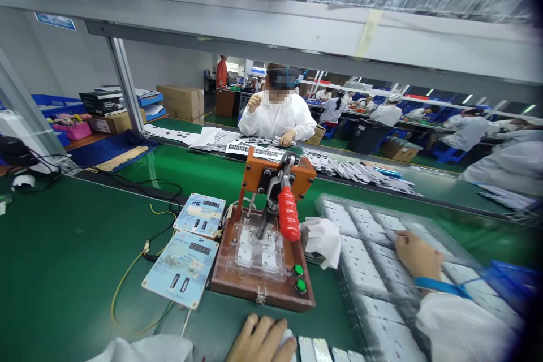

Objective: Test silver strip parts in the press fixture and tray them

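Observation:
My left hand (261, 339) is at the bottom centre, its curled fingers over a white piece (288, 342) at the end of a row of white pieces (314, 349). My right hand (418, 254), with a blue wrist strap (443, 287), is over a clear tray (352, 288) of white parts; its fingertips point down among them, and what they hold, if anything, is hidden. Between and beyond my hands stands a wooden test fixture (263, 294) with a red-handled clamp (289, 215), a clear plate (258, 249) and two green buttons (298, 270).
Two light-blue meter boards (180, 266) with wires lie left of the fixture. A white cloth (322, 240) sits at its right. A metal shelf beam (254, 28) crosses above. A person in white (278, 116) sits opposite, behind piles of white parts (360, 172).

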A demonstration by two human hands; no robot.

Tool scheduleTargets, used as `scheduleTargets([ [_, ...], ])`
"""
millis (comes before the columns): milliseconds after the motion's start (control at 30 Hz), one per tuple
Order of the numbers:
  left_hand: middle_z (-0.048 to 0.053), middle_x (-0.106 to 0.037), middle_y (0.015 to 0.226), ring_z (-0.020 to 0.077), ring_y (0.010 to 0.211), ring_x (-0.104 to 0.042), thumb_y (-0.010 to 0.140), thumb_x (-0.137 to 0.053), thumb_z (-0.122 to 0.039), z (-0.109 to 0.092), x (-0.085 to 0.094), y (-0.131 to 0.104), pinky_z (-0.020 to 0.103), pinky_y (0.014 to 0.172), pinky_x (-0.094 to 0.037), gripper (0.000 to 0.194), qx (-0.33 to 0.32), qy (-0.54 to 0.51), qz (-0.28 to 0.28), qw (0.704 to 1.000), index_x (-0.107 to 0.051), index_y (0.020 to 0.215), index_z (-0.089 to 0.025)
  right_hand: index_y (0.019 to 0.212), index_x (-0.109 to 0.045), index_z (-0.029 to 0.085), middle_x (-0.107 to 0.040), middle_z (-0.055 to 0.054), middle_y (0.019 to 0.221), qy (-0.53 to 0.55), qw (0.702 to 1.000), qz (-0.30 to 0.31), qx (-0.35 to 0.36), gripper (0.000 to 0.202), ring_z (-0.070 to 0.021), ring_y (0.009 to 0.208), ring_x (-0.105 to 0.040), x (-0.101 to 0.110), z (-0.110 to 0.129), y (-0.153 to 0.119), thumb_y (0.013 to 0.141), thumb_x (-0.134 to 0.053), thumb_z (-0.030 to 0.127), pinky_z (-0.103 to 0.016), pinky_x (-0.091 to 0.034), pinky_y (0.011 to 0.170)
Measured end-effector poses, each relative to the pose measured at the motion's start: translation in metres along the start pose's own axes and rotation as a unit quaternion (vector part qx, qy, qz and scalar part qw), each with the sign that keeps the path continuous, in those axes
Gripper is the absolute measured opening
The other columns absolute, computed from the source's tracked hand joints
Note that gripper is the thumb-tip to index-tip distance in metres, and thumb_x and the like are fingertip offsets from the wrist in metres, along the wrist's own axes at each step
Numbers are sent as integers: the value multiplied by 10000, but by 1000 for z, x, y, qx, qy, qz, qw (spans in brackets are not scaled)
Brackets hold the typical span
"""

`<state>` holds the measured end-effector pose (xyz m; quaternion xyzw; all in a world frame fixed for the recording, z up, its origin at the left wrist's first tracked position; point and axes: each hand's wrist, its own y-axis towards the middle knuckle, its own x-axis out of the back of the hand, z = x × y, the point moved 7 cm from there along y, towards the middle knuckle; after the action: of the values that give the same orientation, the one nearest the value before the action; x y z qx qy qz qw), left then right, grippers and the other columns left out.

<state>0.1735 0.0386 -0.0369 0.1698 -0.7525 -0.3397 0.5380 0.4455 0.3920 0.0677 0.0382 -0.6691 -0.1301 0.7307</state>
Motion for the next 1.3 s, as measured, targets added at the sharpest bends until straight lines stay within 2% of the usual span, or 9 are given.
scheduleTargets([
  [167, 3, -695, 1102, 177, 824, -580, 990, -453, -440, 0, 2, 5, 307, 767, -407, 273, -17, -15, 81, 996, -612, 1093, -243, 962, -672, 117, -665, -216, 1058, 33, 995, -88, 21, 357, -391, 1079, -586, 19, 6, -1, 847, -342, 193, -524, -386, 873],
  [333, 64, -657, 1196, 232, 962, -586, 917, -443, -630, 4, 3, 10, 338, 843, -433, 615, 14, -83, 199, 976, -475, 1353, -197, 830, -578, 180, -660, -175, 977, 89, 939, -312, 113, 171, -307, 1069, -598, 101, 64, -24, 826, -407, 193, -449, -403, 941],
  [433, 100, -623, 1244, 264, 1013, -572, 862, -446, -700, 3, 4, 10, 375, 907, -424, 746, 15, -114, 227, 967, -438, 1389, -172, 982, -542, 184, -639, -141, 919, 277, 695, -557, 361, 171, -264, 942, -627, 169, 136, -119, 847, -437, 191, -440, -472, 855],
  [500, 109, -603, 1269, 274, 1055, -555, 855, -486, -683, 2, 2, 8, 396, 942, -414, 747, 22, -125, 235, 964, -426, 1394, -170, 1153, -495, 211, -628, -119, 1019, 336, 591, -518, 520, 272, -239, 975, -616, 188, 190, -182, 885, -448, 223, -439, -480, 847],
  [600, 120, -602, 1261, 278, 1080, -545, 888, -507, -615, 2, -1, 7, 417, 953, -417, 671, 39, -119, 235, 964, -434, 1378, -162, 1204, -490, 187, -611, -143, 1085, 312, 529, -401, 679, 379, -271, 1081, -590, 193, 255, -258, 915, -476, 431, -449, -484, 852],
  [800, 131, -593, 1281, 293, 1099, -549, 879, -480, -646, 2, 2, 11, 431, 957, -434, 674, 35, -147, 266, 952, -478, 1341, -155, 1135, -495, 205, -666, -90, 972, 331, 523, -375, 690, 237, -208, 979, -660, 208, 282, -285, 985, -377, 344, -348, -526, 717],
  [1067, 138, -568, 1338, 309, 1147, -535, 804, -598, -655, 4, 0, 11, 464, 989, -421, 785, 39, -152, 295, 942, -447, 1387, -151, 913, -561, 149, -555, 53, 641, 574, 669, -109, 460, 206, -81, 530, -559, 258, 344, -154, 876, -562, 352, -225, -482, 508],
  [1167, 153, -553, 1358, 315, 1166, -524, 768, -664, -630, 2, 7, 13, 467, 1014, -402, 832, 30, -152, 296, 943, -446, 1389, -120, 828, -609, 135, -625, -3, 767, 503, 723, -209, 424, 68, -114, 706, -605, 240, 323, -133, 805, -569, 185, -277, -512, 658],
  [1300, 160, -563, 1346, 313, 1152, -536, 820, -625, -602, -1, 12, 14, 465, 1005, -405, 746, 20, -146, 279, 949, -478, 1364, -113, 682, -545, 173, -619, -24, 788, 475, 673, -373, 427, 201, -146, 834, -611, 189, 240, -177, 812, -430, 71, -317, -494, 779],
])
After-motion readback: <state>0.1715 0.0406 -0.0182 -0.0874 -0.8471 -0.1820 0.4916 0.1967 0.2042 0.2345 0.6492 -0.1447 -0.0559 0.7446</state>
